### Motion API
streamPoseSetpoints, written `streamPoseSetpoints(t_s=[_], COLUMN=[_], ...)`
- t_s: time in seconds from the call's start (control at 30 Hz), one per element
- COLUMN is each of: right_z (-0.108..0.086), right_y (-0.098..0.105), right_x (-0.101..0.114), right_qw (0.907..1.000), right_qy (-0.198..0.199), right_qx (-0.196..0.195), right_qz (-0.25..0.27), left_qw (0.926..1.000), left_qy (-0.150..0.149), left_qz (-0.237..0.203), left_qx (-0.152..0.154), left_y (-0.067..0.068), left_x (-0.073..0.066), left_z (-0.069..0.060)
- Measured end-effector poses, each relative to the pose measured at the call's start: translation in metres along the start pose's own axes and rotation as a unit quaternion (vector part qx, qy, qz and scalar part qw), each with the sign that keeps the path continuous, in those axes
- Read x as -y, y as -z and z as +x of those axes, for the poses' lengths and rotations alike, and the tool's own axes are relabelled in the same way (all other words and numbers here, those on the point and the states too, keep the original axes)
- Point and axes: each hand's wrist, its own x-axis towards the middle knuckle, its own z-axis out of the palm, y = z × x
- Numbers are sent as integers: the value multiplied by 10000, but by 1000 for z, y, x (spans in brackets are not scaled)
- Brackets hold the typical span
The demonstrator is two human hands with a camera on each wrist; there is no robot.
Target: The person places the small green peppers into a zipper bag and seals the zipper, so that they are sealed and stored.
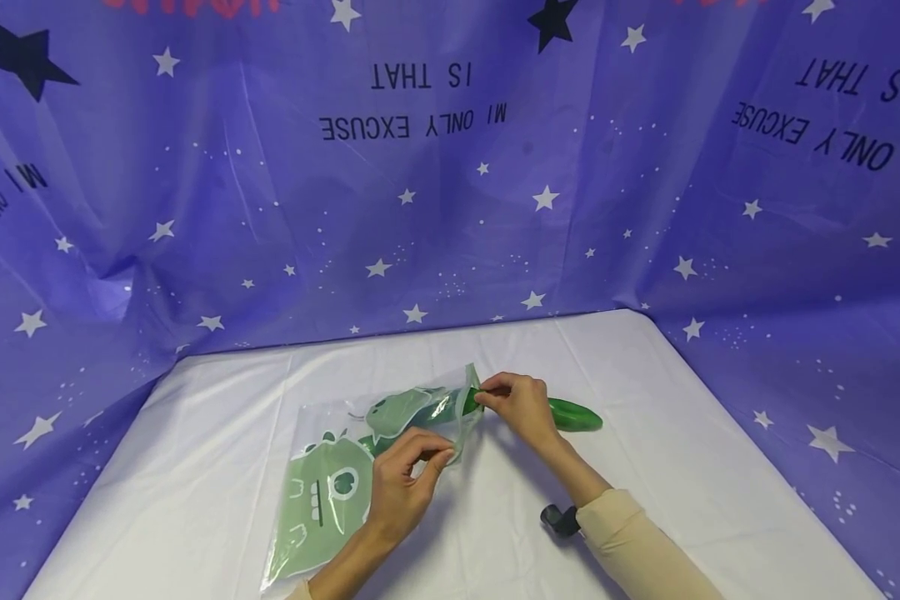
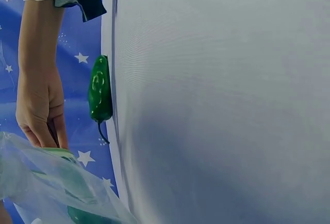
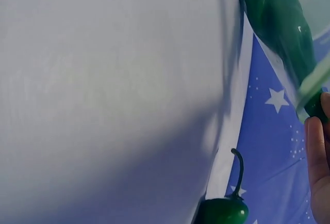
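A clear zip bag (image 1: 321, 492) printed with green cartoon monsters lies on the table, its mouth raised and facing right. My left hand (image 1: 403, 483) pinches the near side of the bag's mouth between thumb and fingers. At the mouth, my right hand (image 1: 521, 406) grips the end of a green pepper (image 1: 470, 401), most of which is inside the bag. Another green pepper (image 3: 255, 5) shows through the plastic in the right wrist view. Beyond the right hand, a green pepper (image 1: 576, 415) with a curved stem (image 2: 102, 132) lies on the table.
A white cloth (image 1: 690, 467) covers the table. Purple sheeting (image 1: 450, 233) with stars and lettering stands behind it and at both sides. A black device (image 1: 560, 521) is at the right wrist, by the beige sleeve (image 1: 637, 542).
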Motion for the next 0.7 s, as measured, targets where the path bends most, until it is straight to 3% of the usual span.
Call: streamPoseSetpoints(t_s=[0.4, 0.7], right_z=[-1, 1], right_y=[-6, 7], right_x=[-1, -10], right_qw=[9995, 9979], right_qy=[-112, 421], right_qx=[139, 388], right_qz=[246, 307], left_qw=[9996, 9979], left_qy=[53, 406], left_qz=[-268, -469], left_qx=[-58, -173], left_y=[-1, 1], left_x=[-3, -2], left_z=[0, -1])
